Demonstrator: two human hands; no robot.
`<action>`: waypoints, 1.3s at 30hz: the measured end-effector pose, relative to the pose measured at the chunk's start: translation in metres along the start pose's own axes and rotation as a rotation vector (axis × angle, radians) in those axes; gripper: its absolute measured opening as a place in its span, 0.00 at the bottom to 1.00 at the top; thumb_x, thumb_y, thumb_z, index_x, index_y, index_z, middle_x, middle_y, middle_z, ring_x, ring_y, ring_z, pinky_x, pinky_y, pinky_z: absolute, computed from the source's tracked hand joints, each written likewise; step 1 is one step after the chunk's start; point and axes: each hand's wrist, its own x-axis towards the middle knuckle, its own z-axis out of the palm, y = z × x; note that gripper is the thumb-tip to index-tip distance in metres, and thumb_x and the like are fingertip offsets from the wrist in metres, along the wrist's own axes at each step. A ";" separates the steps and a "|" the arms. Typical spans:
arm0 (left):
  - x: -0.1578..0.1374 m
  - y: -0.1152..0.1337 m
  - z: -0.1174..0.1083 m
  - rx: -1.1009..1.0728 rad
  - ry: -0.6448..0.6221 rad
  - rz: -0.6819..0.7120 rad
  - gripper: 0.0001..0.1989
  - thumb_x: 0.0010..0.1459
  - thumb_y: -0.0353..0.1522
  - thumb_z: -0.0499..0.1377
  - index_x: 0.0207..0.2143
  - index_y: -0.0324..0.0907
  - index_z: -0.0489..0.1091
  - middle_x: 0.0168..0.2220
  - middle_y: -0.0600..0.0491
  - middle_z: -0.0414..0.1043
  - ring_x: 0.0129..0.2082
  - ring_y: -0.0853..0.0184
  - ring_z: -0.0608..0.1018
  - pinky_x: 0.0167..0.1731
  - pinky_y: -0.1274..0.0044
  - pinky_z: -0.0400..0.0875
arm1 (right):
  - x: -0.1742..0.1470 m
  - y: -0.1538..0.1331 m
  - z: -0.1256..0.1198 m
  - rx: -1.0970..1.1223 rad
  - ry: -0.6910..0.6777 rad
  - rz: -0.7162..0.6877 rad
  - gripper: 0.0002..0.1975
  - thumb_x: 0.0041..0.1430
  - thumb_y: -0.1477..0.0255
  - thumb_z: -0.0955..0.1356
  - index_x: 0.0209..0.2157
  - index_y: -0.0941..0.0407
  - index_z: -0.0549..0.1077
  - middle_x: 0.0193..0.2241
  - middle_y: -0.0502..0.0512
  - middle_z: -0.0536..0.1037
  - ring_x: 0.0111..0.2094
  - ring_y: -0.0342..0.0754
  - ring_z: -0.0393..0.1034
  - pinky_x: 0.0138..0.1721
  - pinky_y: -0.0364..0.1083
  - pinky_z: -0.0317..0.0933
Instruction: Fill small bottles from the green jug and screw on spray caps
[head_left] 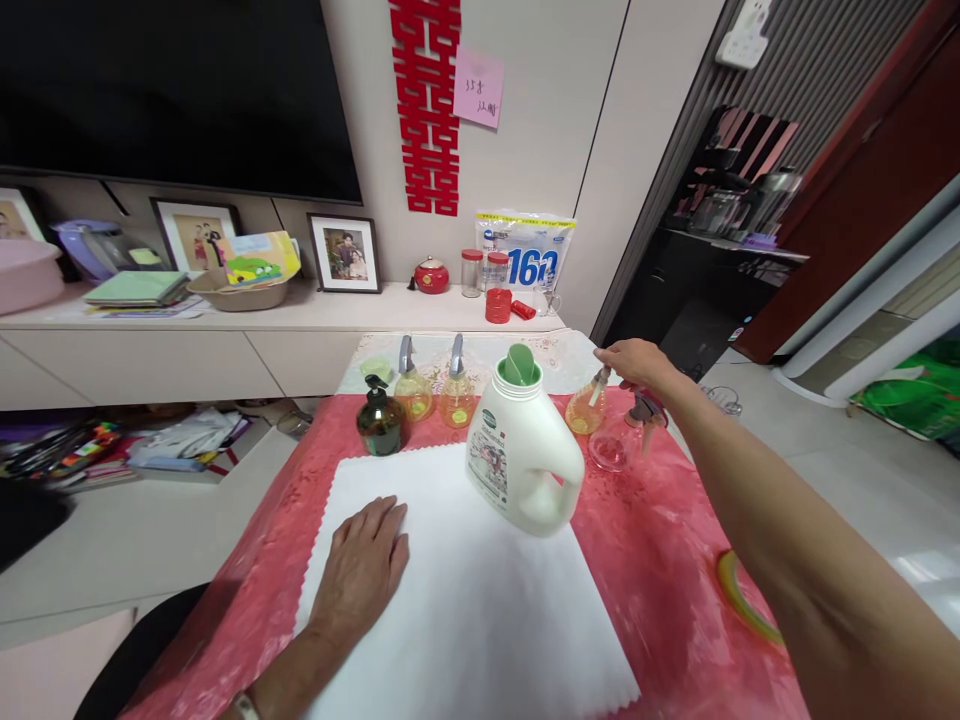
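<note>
A white laundry detergent jug stands uncapped on a white cloth, with a green cup-shaped piece in its mouth. My left hand lies flat on the cloth, left of the jug, holding nothing. Beyond the jug on the right, my right hand has its fingers curled round the top of a clear amber-tinted spray bottle. Close beside that bottle is a clear pinkish spray bottle. Two more amber-tinted spray bottles and a dark green pump bottle stand behind the cloth.
Red patterned covering spreads over the table. A yellow-rimmed round object sits at the right edge, partly behind my forearm. A small pale green bowl is at the back left. Jars and a white bag line the cabinet behind.
</note>
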 end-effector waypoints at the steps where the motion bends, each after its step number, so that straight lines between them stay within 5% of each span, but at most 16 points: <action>1: 0.000 0.000 0.000 -0.002 0.001 0.000 0.15 0.66 0.30 0.50 0.52 0.39 0.69 0.54 0.42 0.74 0.54 0.54 0.75 0.51 0.61 0.67 | 0.000 0.009 -0.004 0.003 0.020 -0.019 0.21 0.76 0.58 0.62 0.47 0.64 0.73 0.35 0.55 0.72 0.34 0.42 0.70 0.42 0.45 0.70; 4: 0.001 0.001 -0.001 -0.012 0.003 0.000 0.15 0.66 0.30 0.51 0.52 0.39 0.70 0.54 0.42 0.74 0.54 0.53 0.74 0.51 0.61 0.67 | -0.003 0.041 -0.012 0.000 0.029 -0.116 0.10 0.71 0.74 0.64 0.46 0.63 0.75 0.36 0.55 0.74 0.36 0.43 0.71 0.42 0.43 0.69; 7: 0.001 0.002 -0.001 -0.024 -0.004 -0.009 0.16 0.65 0.30 0.51 0.52 0.39 0.70 0.54 0.42 0.74 0.54 0.53 0.75 0.51 0.61 0.68 | -0.013 0.072 -0.012 0.001 -0.041 -0.295 0.19 0.57 0.86 0.65 0.45 0.58 0.79 0.41 0.51 0.75 0.41 0.44 0.72 0.44 0.39 0.68; 13: 0.001 0.002 -0.001 -0.029 -0.029 -0.031 0.16 0.65 0.30 0.51 0.52 0.40 0.71 0.55 0.42 0.74 0.55 0.52 0.74 0.52 0.60 0.68 | -0.036 0.096 0.005 0.000 -0.092 -0.528 0.22 0.50 0.81 0.69 0.46 0.53 0.81 0.54 0.49 0.70 0.53 0.49 0.68 0.55 0.41 0.64; 20: 0.001 0.002 -0.002 -0.013 -0.024 -0.015 0.15 0.65 0.30 0.51 0.52 0.39 0.70 0.54 0.42 0.74 0.55 0.52 0.74 0.52 0.60 0.68 | -0.033 0.095 0.018 -0.055 0.016 -0.475 0.12 0.58 0.79 0.69 0.42 0.56 0.80 0.41 0.48 0.75 0.38 0.41 0.71 0.43 0.36 0.63; 29: 0.001 0.002 -0.002 -0.015 -0.009 -0.014 0.15 0.65 0.30 0.51 0.52 0.40 0.70 0.54 0.42 0.74 0.55 0.52 0.75 0.51 0.59 0.69 | -0.015 0.102 0.024 -0.096 0.071 -0.345 0.09 0.61 0.69 0.71 0.42 0.52 0.81 0.35 0.48 0.76 0.34 0.43 0.71 0.32 0.36 0.60; 39: 0.002 0.004 -0.004 -0.031 0.006 -0.023 0.15 0.64 0.30 0.51 0.51 0.42 0.70 0.53 0.42 0.75 0.54 0.51 0.76 0.51 0.59 0.69 | -0.010 0.101 0.017 -0.086 -0.048 -0.368 0.11 0.61 0.66 0.70 0.44 0.53 0.81 0.31 0.50 0.74 0.32 0.44 0.72 0.29 0.36 0.60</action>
